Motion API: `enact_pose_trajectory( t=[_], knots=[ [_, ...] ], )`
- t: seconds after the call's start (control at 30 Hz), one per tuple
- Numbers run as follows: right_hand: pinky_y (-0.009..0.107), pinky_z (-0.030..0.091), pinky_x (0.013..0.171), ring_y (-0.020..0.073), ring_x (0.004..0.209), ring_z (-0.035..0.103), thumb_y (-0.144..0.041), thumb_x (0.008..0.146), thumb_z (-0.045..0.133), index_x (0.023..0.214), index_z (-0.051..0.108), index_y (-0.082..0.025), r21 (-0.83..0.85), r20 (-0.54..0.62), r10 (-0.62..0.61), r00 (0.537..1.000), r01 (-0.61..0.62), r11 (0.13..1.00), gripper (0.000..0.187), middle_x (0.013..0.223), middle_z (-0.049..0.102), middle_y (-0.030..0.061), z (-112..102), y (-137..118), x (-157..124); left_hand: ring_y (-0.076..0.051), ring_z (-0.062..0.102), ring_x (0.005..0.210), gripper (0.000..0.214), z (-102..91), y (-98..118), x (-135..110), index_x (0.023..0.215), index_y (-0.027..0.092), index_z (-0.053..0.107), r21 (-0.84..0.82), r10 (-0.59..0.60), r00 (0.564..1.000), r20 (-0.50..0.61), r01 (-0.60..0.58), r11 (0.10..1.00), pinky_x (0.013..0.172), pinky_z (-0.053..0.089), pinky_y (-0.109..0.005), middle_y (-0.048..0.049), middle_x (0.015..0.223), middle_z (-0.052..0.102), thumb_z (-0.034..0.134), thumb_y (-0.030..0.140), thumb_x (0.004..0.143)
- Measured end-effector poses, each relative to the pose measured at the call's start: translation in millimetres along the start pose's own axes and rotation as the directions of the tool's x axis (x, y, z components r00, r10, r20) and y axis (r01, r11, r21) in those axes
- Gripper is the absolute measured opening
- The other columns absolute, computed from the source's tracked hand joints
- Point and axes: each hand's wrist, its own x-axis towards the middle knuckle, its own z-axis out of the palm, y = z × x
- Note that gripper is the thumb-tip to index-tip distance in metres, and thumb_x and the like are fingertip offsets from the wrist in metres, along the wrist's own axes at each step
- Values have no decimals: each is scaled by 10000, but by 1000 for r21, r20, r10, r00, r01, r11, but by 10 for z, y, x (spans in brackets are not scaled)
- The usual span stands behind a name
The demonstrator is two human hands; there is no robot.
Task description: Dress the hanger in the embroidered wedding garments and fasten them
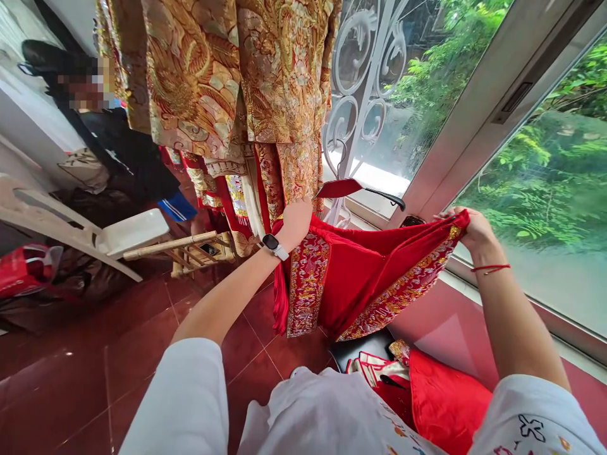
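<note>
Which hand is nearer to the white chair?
Left. The left hand holds the end of the red garment towards the chair; the right hand holds the opposite end, by the window.

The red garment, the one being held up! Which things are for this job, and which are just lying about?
For the job:
- red garment, held by the left hand and right hand
- hanger near the left hand, probably

Just about:
- white chair
- bamboo stand
- red bag
</note>
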Motion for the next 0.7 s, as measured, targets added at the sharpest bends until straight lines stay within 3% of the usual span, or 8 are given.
enact_pose_trajectory(
  t=[0.07,0.13,0.2,0.3,0.4,0.47,0.57,0.7],
  knots=[
    [341,405,614,162,588,390,-277,560,651,464,257,-212,223,8,-86,996,82,971,412,562,293,-2,54,24,-154,-290,706,1154,380,-13,12,-3,1265,13,585,5,-4,1000,6,4,1000,921,564,-339,-249,1167,708,336,-18,980],
    [329,332,572,145,535,269,-304,583,625,459,170,-187,266,59,-163,985,142,953,485,533,191,-9,82,11,-283,-295,708,1148,375,-20,12,-4,1267,11,583,4,3,1000,17,-3,1000,915,566,-339,-247,1142,714,346,-17,977],
    [335,282,547,143,502,202,-342,630,566,461,154,-198,184,157,-177,972,147,972,467,495,148,-7,91,-34,-355,-303,709,1144,375,-20,-1,-4,1274,7,576,1,21,999,25,-21,1000,902,569,-344,-245,1127,717,343,-11,980],
    [345,334,572,166,509,349,-363,689,497,473,350,-234,-213,403,-112,908,212,954,292,481,346,25,124,-81,-362,-315,708,1142,389,-9,-25,-6,1295,2,561,5,45,999,23,-45,999,890,574,-364,-249,1165,705,335,-14,979],
    [319,410,650,196,644,554,-310,714,512,618,640,-204,-672,626,119,771,456,584,192,670,646,62,214,23,-334,-323,712,1129,391,12,-32,-4,1298,8,558,-3,62,998,12,-62,998,896,575,-389,-244,1198,693,338,-16,976],
    [308,446,689,217,726,639,-231,711,527,743,745,-194,-762,645,258,720,581,285,224,799,739,90,273,168,-335,-323,710,1131,383,30,-32,2,1283,16,568,-14,64,998,8,-64,998,905,575,-393,-233,1184,699,349,-18,972],
    [318,486,702,273,849,715,-111,677,560,1007,799,-187,-795,577,316,753,607,5,414,960,778,156,307,359,-338,-308,712,1129,393,60,-43,16,1281,34,575,-21,70,998,0,-70,997,903,579,-379,-218,1177,703,357,-30,960],
    [322,492,648,314,864,734,-45,689,561,1159,769,-185,-835,493,272,826,537,-116,533,968,775,177,278,337,-183,-293,719,1108,410,76,-96,36,1289,50,573,-8,86,996,-12,-86,996,886,583,-364,-207,1163,710,345,-29,958]
  ],
)
